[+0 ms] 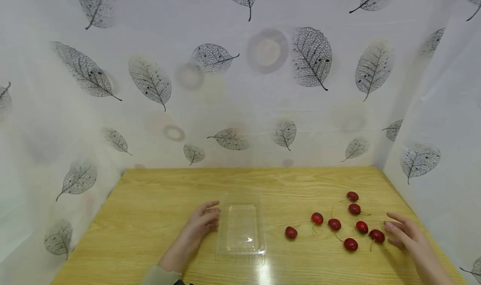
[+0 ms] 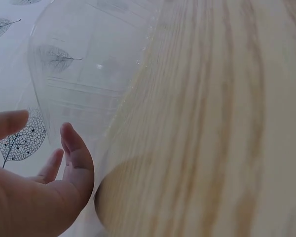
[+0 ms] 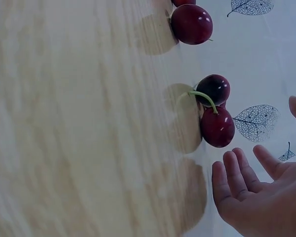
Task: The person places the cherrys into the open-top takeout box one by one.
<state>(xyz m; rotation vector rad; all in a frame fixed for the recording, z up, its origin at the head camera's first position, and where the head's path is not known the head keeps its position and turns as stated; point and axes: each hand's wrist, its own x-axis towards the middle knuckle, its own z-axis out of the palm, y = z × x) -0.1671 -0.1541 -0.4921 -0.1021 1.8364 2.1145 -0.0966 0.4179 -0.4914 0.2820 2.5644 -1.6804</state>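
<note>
A clear plastic box (image 1: 242, 222) stands on the wooden table, and my left hand (image 1: 204, 222) is at its left side, fingers relaxed and fingertips right by the wall. In the left wrist view the same box (image 2: 89, 74) rises beyond the loosely bent fingers (image 2: 79, 153). To the right, several dark red cherries with stems lie scattered. My right hand (image 1: 407, 237) is just right of the nearest cherry (image 1: 377, 236), its fingers spread and holding nothing. The right wrist view shows a cherry (image 3: 218, 127) with a curved green stem just past the fingertips (image 3: 230, 160).
The cherry (image 1: 291, 233) farthest left lies between the box and the others. Another cherry (image 1: 352, 196) lies farthest back. White curtains (image 1: 263, 89) printed with grey leaves hang behind the table (image 1: 158, 193) and along both sides.
</note>
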